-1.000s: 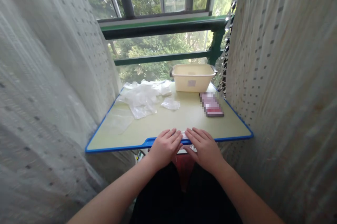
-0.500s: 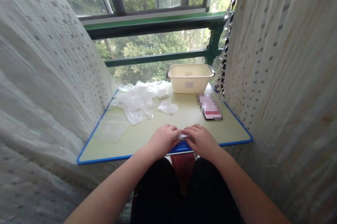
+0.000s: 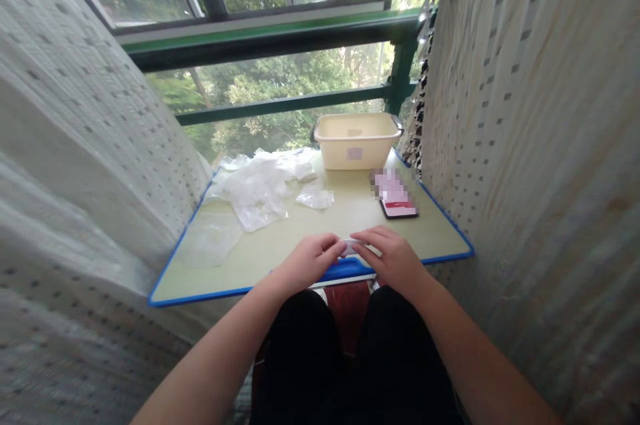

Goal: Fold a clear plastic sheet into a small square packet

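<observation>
A small folded clear plastic bag (image 3: 353, 248) is stretched between my hands over the table's near edge. My left hand (image 3: 316, 256) pinches its left end between thumb and fingers. The other end lies between the thumb and curved fingers of my right hand (image 3: 393, 256). Parts of the bag are hidden by the fingers. Just beyond them lies a small flat clear plastic bag (image 3: 315, 197). Farther left, a heap of crumpled clear plastic bags (image 3: 260, 195) covers part of the table, with a single flat bag (image 3: 213, 242) in front of it.
The pale table (image 3: 300, 238) has a blue rim and a blue handle (image 3: 347, 270) in front. A cream plastic bin (image 3: 356, 152) stands at the back, with a phone (image 3: 397, 197) right of it. Curtains (image 3: 505, 145) hang on both sides.
My hands have moved slightly apart, showing more of the folded bag between them. The right fingers have opened out a little. The view has shifted slightly.
</observation>
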Available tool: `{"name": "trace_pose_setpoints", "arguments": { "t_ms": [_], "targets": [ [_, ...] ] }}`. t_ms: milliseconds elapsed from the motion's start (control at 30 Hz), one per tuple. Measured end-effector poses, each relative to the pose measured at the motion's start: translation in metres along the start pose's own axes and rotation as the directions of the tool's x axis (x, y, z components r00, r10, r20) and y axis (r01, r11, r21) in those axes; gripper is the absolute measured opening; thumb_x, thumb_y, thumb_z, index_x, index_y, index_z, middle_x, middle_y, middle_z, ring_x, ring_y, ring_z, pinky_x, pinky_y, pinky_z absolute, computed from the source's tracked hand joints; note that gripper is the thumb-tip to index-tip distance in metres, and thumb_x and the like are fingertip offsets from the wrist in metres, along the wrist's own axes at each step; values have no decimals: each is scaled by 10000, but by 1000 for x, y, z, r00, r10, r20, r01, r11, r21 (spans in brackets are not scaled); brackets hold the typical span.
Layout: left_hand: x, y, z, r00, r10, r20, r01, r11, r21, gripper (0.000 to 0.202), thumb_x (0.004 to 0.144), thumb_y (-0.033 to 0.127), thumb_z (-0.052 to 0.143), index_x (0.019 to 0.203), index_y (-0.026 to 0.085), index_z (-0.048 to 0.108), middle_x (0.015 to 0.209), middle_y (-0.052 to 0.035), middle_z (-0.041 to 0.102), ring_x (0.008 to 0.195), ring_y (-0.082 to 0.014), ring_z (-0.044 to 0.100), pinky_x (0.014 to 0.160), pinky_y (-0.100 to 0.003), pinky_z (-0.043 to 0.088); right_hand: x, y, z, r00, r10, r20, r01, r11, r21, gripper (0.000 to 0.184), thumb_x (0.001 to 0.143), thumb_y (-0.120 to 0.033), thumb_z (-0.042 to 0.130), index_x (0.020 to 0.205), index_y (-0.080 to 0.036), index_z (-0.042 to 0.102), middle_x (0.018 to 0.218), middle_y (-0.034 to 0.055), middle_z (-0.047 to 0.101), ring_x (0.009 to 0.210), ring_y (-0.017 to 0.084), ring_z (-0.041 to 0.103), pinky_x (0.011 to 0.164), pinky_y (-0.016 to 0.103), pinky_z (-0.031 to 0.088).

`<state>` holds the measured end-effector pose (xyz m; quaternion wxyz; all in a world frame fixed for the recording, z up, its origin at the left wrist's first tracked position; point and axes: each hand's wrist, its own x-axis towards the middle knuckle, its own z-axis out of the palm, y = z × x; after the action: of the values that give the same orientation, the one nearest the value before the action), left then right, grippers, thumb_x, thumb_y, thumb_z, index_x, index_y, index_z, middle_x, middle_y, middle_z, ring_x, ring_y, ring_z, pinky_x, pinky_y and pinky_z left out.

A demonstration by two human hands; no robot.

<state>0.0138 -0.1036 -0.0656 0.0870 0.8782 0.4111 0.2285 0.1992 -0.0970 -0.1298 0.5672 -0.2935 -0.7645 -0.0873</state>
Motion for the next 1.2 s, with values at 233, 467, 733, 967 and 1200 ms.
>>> {"name": "trace_pose_setpoints", "arguments": {
  "t_ms": [233,467,733,967,1200],
  "targets": [
    [-19,24,4,988,-137,73,155,907,-391,318,765,376,576,819,63,578,677,-31,569,535,-62,471,500,-174,361,-9,-22,-18,966,255,49,-259,933,251,280,854,-349,504,990,-156,655,891,11,634,772,86,572,693,193,436],
    [-44,47,7,998,-55,32,61,959,-275,388,809,448,524,805,77,637,705,-52,604,619,-86,531,555,-172,391,-23,-47,-38,929,319,187,-354,912,207,372,811,-462,527,1017,-182,659,793,7,616,647,97,530,592,218,400],
    [-72,69,16,997,-60,56,72,963,-261,402,792,489,539,858,105,636,702,-32,590,572,-65,487,494,-150,355,-50,-70,-54,889,359,284,-449,809,380,403,807,-461,532,997,-127,652,831,56,615,718,140,546,629,238,414],
    [-86,79,21,993,-115,7,112,950,-293,358,824,419,517,842,90,656,687,-54,604,494,-56,465,457,-153,360,-62,-81,-55,861,391,324,-508,667,545,360,804,-434,550,946,-119,651,861,51,620,780,138,568,691,225,432],
    [-87,73,19,980,-190,52,186,809,-558,448,816,421,535,1019,27,599,666,-87,599,494,-81,497,418,-161,387,-66,-85,-53,850,433,302,-525,634,568,315,795,-404,573,828,-102,657,692,16,562,614,64,467,567,171,353]
  ]
}}
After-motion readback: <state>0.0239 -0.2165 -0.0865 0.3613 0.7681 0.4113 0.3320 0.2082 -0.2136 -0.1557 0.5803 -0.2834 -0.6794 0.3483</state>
